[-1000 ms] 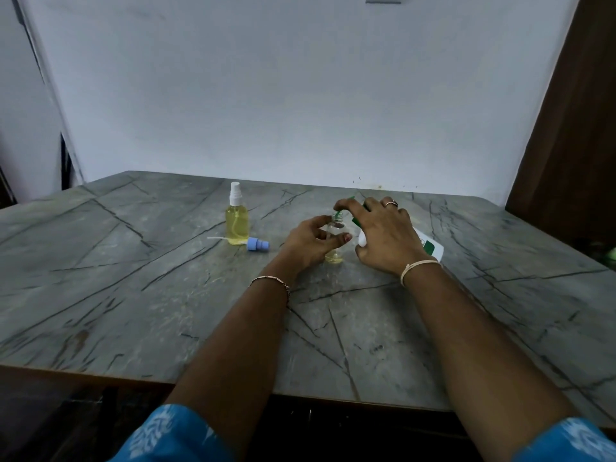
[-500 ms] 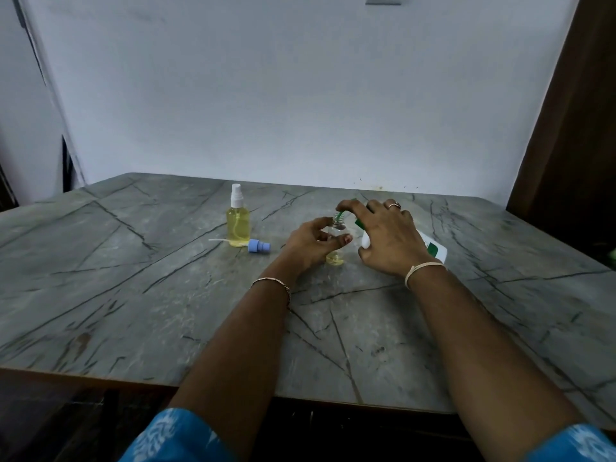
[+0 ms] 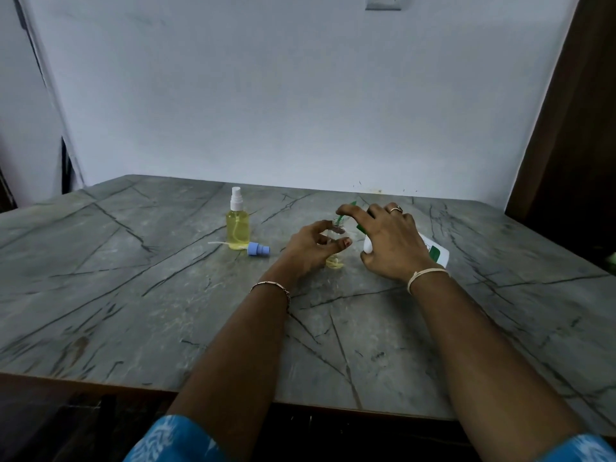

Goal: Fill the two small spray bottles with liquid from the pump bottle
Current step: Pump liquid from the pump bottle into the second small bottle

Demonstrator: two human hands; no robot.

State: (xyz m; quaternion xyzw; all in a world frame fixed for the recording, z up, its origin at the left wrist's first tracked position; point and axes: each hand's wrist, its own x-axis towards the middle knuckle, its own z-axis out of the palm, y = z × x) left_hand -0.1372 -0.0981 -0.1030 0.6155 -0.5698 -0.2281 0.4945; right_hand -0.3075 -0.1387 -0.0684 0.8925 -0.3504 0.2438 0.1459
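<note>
Hardly anything has shifted. Near the far edge of the desk (image 3: 133, 311) stands the filled spray bottle (image 3: 237, 225), blue sprayer (image 3: 258, 250) beside it. The left hand (image 3: 308, 250) pinches the open bottle (image 3: 334, 261) mid-body, probably light and tippy; the right hand (image 3: 390, 243) grips the tilted pump bottle (image 3: 436, 253), forefinger on its nozzle (image 3: 348, 206).

Dull-sheened, grey veined stone-look table (image 3: 133, 295) on my remote feed.
I see clear glossy plastic in the capped spray bottle (image 3: 237, 228) and open spray bottle (image 3: 334, 261), smooth white plastic on the pump bottle (image 3: 436, 253), a metal bracelet (image 3: 271, 285), a printed blue cloth sleeve (image 3: 173, 441).
</note>
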